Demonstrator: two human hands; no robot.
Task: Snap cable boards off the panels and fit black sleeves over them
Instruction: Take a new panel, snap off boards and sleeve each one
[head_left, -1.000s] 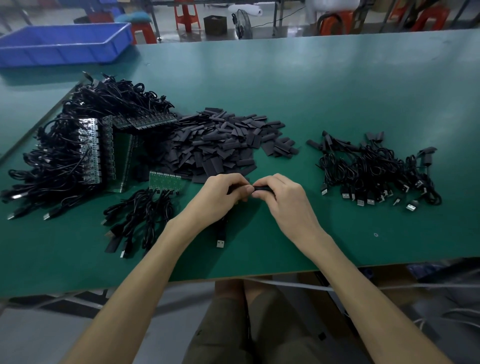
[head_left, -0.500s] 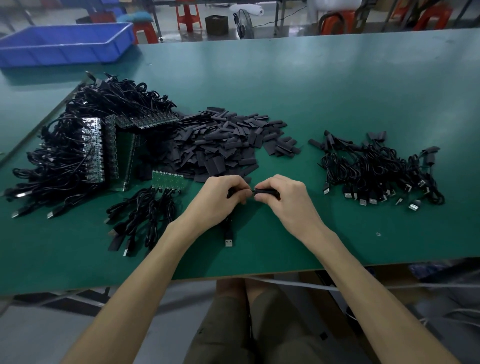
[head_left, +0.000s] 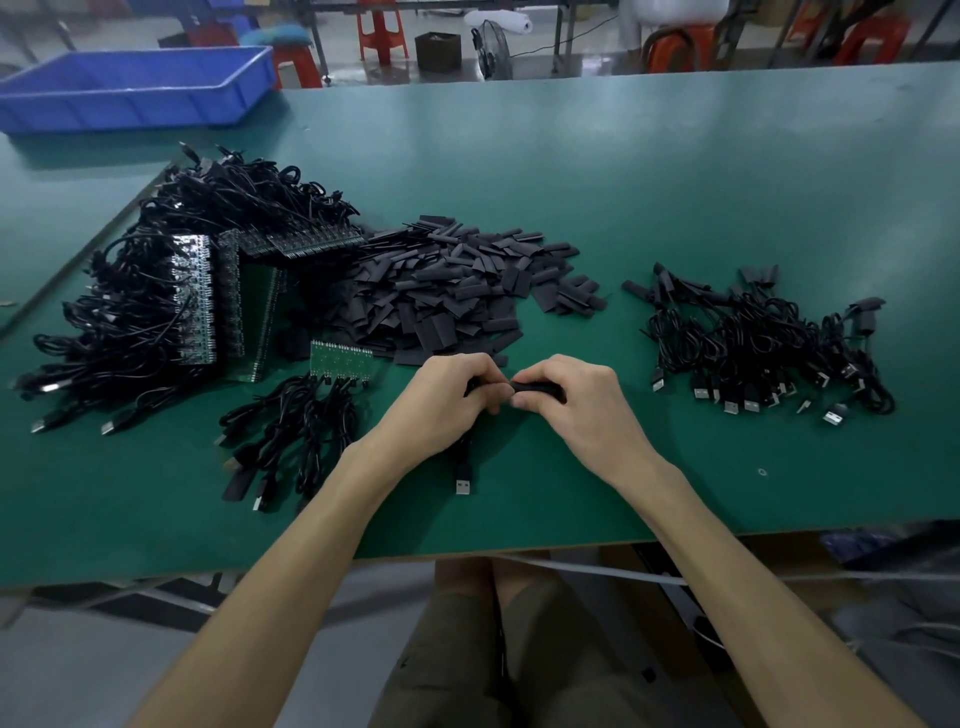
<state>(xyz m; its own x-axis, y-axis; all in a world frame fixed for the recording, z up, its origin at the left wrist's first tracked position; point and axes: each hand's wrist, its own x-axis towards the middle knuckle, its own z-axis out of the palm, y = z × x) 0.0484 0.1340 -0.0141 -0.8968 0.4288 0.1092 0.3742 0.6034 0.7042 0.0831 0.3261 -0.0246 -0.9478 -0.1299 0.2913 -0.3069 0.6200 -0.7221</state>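
Change since earlier: hardly anything has moved. Both hands stay pressed together near the front of the worktop (head_left: 623, 208), and the USB plug (head_left: 464, 487) has drifted slightly to the right.
Black sleeve (head_left: 540, 388): it lies level between the two hands, and its right end sticks out past the right fingers.
Right hand (head_left: 576, 410): fingers and thumb are curled and pinch the black sleeve.
Left hand (head_left: 447, 400): the fingers are curled around the cable (head_left: 462, 457), which runs down beneath the wrist to the USB plug.
Cable board: it is hidden between the fingertips, so we cannot tell how far it sits inside the sleeve.
Risk, jamming: we judge that a board entering at a tilt could catch on the sleeve mouth and buckle the soft tube.
Risk, strain: pushing on the cable rather than the board could bend the joint where the two meet.
Risk, slip: a light pinch could let the sleeve slide back off unnoticed.
Loose sleeves (head_left: 452, 291): they are heaped just beyond the hands.
Small panel (head_left: 340, 358): it lies left of the hands with its cables still attached.
Stacked panels (head_left: 208, 301): they sit farther left, among tangled cables.
Finished cables (head_left: 758, 353): they are piled well to the right.
Blue bin (head_left: 135, 88): it stands at the far left.
Writing: we can read no brand, label or text anywhere.
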